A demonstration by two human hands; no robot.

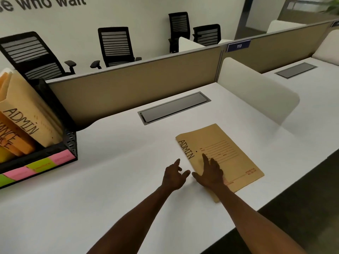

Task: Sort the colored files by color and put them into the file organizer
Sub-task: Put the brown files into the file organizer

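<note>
1. Desk (113, 180): a white top filling the lower and middle frame. It bears every item below, and a long bare stretch of it separates the organizer from the loose file.
2. Partition (139, 83): a tan panel across the middle of the frame. It closes the far edge of the desk; black chairs (115, 46) stand beyond it, in the upper frame.
3. Organizer (55, 142): a black mesh rack at the left edge. Pink and green labels (38, 165) run along its front lip, presumably marking one slot per colour. Files lean upright inside: a tan one (27, 110) lettered ADMIN at the back, orange ones (12, 138) in front of it, and a yellow one at the very edge, largely cropped.
4. Loose file (222, 158): a tan folder, also lettered ADMIN, lying flat at centre right, well apart from the organizer. By colour and lettering its likely place is with the tan file in the rack.
5. Cable hatch (174, 107): a grey lid set flush in the desk, above the loose file.
6. Right hand (210, 173): fingers spread wide, palm down on the near left part of the loose file, apparently to steady or slide it.
7. Left hand (174, 176): open, fingers loosely extended, holding nothing, just beside the file's left edge, seemingly placed to lift that edge.
</note>
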